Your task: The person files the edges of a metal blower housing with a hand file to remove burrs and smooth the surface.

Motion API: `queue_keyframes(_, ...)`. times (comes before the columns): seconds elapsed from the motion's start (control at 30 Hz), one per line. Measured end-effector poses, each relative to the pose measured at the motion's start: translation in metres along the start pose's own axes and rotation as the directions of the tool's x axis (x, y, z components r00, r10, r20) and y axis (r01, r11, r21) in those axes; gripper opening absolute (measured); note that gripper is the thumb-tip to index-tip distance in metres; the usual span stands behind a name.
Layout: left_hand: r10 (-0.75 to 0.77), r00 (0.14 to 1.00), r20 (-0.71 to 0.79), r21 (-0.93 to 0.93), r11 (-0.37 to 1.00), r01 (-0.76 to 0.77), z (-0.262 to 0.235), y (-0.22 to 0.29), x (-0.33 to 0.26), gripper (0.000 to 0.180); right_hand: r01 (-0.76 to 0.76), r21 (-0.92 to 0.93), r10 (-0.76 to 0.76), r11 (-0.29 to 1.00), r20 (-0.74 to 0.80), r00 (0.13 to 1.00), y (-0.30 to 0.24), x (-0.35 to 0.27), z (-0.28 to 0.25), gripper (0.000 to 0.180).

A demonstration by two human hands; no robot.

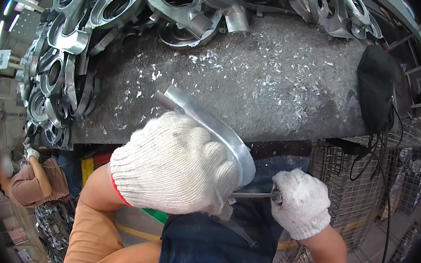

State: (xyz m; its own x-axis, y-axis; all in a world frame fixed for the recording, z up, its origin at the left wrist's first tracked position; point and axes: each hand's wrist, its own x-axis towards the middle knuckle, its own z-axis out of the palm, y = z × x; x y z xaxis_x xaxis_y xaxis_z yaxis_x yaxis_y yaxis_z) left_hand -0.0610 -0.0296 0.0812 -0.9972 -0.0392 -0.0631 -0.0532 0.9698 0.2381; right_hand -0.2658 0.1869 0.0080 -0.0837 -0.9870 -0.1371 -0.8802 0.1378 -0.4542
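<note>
My left hand (174, 163), in a white knit glove with a red cuff edge, is closed around a silvery cast metal housing (220, 135). The casting is tilted in front of the bench's near edge, its curved wall facing up and away; the glove hides much of it. My right hand (302, 201), also gloved, grips a narrow metal tool (252, 195) whose handle is mostly covered by the fingers. The tool's thin shaft points left and reaches the casting's lower side beside my left fingers. Whether its tip touches the metal is hidden.
A grey workbench (274, 104) strewn with metal shavings lies ahead. Similar castings (116, 8) are heaped along its far and left sides. A black cloth (375, 89) hangs at the right end, near a dark cable and wire cages (341, 195). A co-worker (38, 181) is at far left.
</note>
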Motion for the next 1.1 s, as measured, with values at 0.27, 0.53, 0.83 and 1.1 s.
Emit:
queue_keyframes(0.27, -0.105, 0.991, 0.084, -0.048, 0.993, 0.11, -0.012, 0.009, 0.011, 0.05, -0.041, 0.115, 0.065, 0.993, -0.219, 0.974, -0.007, -0.001, 0.02, 0.033)
queue_keyframes(0.53, -0.051, 0.998, 0.022, -0.037, 0.998, 0.052, -0.011, 0.004, 0.01, 0.047, -0.033, 0.112, 0.058, 0.993, -0.231, 0.971, -0.003, 0.0, 0.027, 0.045)
queue_keyframes(0.83, -0.082, 0.997, -0.012, -0.036, 0.996, 0.082, -0.004, 0.005, 0.003, 0.049, -0.119, 0.387, 0.253, 0.914, -0.317, 0.914, -0.006, 0.001, 0.048, 0.026)
queue_keyframes(1.1, -0.075, 0.995, 0.06, -0.033, 0.996, 0.077, -0.007, 0.009, 0.001, 0.047, -0.191, 0.713, -0.086, 0.675, 0.333, 0.939, -0.003, 0.002, 0.03, 0.027)
